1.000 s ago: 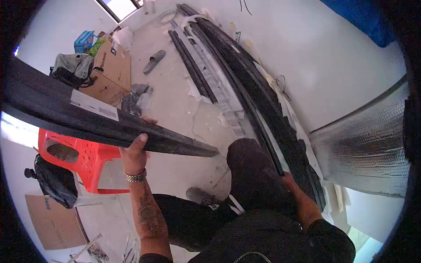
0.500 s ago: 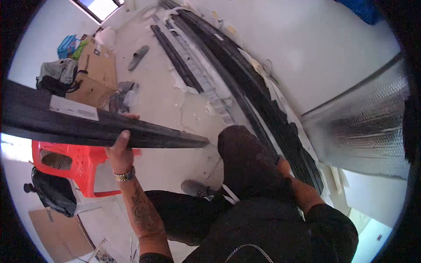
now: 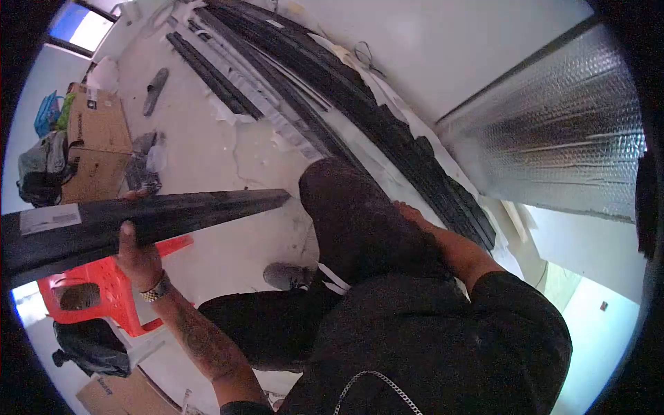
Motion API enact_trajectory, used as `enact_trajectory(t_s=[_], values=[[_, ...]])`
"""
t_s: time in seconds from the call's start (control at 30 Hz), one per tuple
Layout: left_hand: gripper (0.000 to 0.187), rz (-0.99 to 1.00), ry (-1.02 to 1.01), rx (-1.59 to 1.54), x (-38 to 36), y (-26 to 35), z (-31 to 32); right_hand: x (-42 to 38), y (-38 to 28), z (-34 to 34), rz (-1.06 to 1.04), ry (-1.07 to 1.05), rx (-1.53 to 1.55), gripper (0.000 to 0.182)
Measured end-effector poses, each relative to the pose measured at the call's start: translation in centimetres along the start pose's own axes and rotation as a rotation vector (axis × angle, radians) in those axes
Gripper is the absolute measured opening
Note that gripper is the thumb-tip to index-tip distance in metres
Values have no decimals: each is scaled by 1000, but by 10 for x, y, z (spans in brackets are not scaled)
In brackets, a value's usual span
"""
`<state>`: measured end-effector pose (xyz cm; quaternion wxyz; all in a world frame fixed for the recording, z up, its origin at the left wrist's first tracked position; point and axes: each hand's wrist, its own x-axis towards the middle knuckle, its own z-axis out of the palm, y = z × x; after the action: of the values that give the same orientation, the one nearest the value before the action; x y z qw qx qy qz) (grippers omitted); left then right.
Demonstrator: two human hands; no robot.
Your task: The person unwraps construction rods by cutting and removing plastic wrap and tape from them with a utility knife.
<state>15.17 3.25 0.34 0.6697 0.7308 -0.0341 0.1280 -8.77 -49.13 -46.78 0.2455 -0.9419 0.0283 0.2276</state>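
Observation:
My left hand (image 3: 140, 261) is closed around a long black plastic-wrapped bar (image 3: 180, 209) with a white label (image 3: 50, 219) near its wide end. The thumb lies over the near face, and fingertips show at the far edge. The bar slants across the left side, above a red plastic stool (image 3: 111, 294). My right hand (image 3: 413, 213) is beside my bent knee, close to a stack of long black strips (image 3: 394, 149). My leg covers much of that hand, so its grip is hidden.
White sheeting lies under the strips, along the wall. Shorter black strips (image 3: 211, 72) rest on the floor. A grey slipper (image 3: 155, 91), cardboard boxes (image 3: 100, 138) and bags stand at the left. Silver bubble foil (image 3: 553, 131) leans at the right; a black bag (image 3: 90, 346) sits below the stool.
The view has turned right, so most things appear farther left. The black bar has levelled slightly, still in my left hand. My right hand has moved forward along the knee.

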Motion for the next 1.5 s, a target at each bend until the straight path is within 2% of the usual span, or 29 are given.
enact_trajectory(t_s=[0.07, 0.13, 0.17, 0.23, 0.33, 0.4, 0.57, 0.73, 0.83, 0.87, 1.0, 1.03, 1.1, 1.23, 1.33, 1.43, 1.5], values=[[55, -43, -12, -87, 3, -2, -5, 6, 10, -7, -97, 58, 43, 41], [60, -49, -33, -69, 3, -5, -10, 9, -6, -40, 154, -80, 34, 42], [60, -62, -37, -71, 3, -5, -10, -4, -22, -64, 164, -88, 34, 42], [62, -77, -24, -36, 2, -2, -9, -26, -53, -114, 482, 342, -173, 39], [62, -77, -71, -97, 3, -1, -7, -32, -22, -118, 547, 256, -281, 34], [61, -87, -64, -98, 1, 1, -5, -21, 15, -96, 506, 228, -350, 33], [60, -48, -68, -87, 0, 0, -4, -2, 24, -87, 419, 182, -475, 31], [57, -74, -70, -111, -4, 9, 9, -6, 5, -117, 493, 226, -158, 22], [52, 56, -73, -14, -2, 16, 17, 4, 39, -125, 352, 206, -163, 24], [48, 70, -41, -75, -3, 19, 25, 9, 43, -129, 323, 154, -166, 26], [46, 79, 17, -84, -2, 23, 32, 22, 40, -106, 270, 132, -189, 31], [45, 104, 17, -77, -2, 24, 33, 25, 22, -112, 252, 144, -193, 31], [44, 142, 26, -63, -1, 24, 33, 25, -21, -127, 403, 161, -247, 33], [42, 95, 3, -119, -5, 27, 32, 40, -24, -115, 377, 195, -304, 37], [41, 65, -4, -126, -8, 34, 38, 52, -24, -120, 535, 46, -271, 44], [41, 81, -32, -107, -5, 31, 34, 41, -42, -147, 494, 97, -219, 50], [41, 97, -51, -84, -4, 27, 33, 36, -31, -150, 448, 141, -164, 51]])
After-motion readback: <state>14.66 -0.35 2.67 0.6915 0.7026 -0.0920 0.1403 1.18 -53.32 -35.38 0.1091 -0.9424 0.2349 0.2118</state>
